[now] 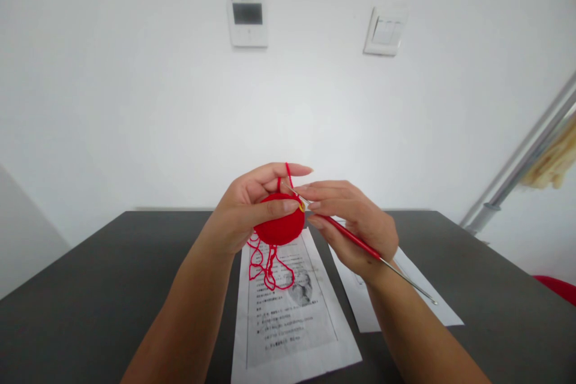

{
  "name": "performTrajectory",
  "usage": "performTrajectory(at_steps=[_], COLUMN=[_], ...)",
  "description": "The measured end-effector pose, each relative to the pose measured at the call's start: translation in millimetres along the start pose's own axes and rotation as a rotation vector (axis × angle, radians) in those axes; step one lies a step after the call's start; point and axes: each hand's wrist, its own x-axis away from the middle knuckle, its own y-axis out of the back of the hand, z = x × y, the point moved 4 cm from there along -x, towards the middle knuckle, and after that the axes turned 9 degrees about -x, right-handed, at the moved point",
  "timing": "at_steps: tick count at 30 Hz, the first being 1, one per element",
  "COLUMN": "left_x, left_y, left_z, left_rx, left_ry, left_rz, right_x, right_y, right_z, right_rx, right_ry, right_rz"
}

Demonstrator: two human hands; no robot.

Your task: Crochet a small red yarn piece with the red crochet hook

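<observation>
Between the thumb and fingers of my left hand [245, 207] is a round red crochet piece [281, 228]. Red yarn [288, 174] runs over my raised left index finger. My right hand [355, 222] grips a crochet hook [351, 237] with a red handle and metal ends. The hook's thin tip meets the upper right edge of the piece, close to my left fingers. A small yellow stitch marker [302, 206] sits at that edge, beside my left thumb tip. Loose red yarn strands [272, 270] dangle below the piece in loops.
A printed sheet [292, 336] with a picture lies on the dark table [135, 294] under my hands. Another paper [436, 309] lies beneath my right forearm. The white wall behind carries a thermostat-like panel [248, 33] and a switch plate [384, 31]. A grey pole [517, 174] slants at the right.
</observation>
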Motion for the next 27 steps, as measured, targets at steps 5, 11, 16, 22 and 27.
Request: performTrajectory(at_steps=[5, 11, 16, 22, 27], left_x=[-0.8, -0.5, -0.7, -0.9, -0.8], left_y=[1.5, 1.0, 0.6, 0.0, -0.7], left_z=[0.2, 0.3, -0.6, -0.9, -1.2], left_rx=[-0.031, -0.020, -0.025, 0.002, 0.036], left_ry=[-0.001, 0.005, 0.005, 0.000, -0.013], left_rz=[-0.029, -0.026, -0.028, -0.006, 0.017], right_x=[-0.6, -0.6, -0.5, -0.3, -0.8], right_y=[0.1, -0.5, -1.2, -0.1, -0.5], right_z=[0.7, 1.2, 0.6, 1.3, 1.6], right_rx=[0.005, 0.013, 0.019, 0.025, 0.022], right_ry=[-0.002, 0.010, 0.007, 0.010, 0.012], right_rz=[-0.001, -0.003, 0.000, 0.004, 0.005])
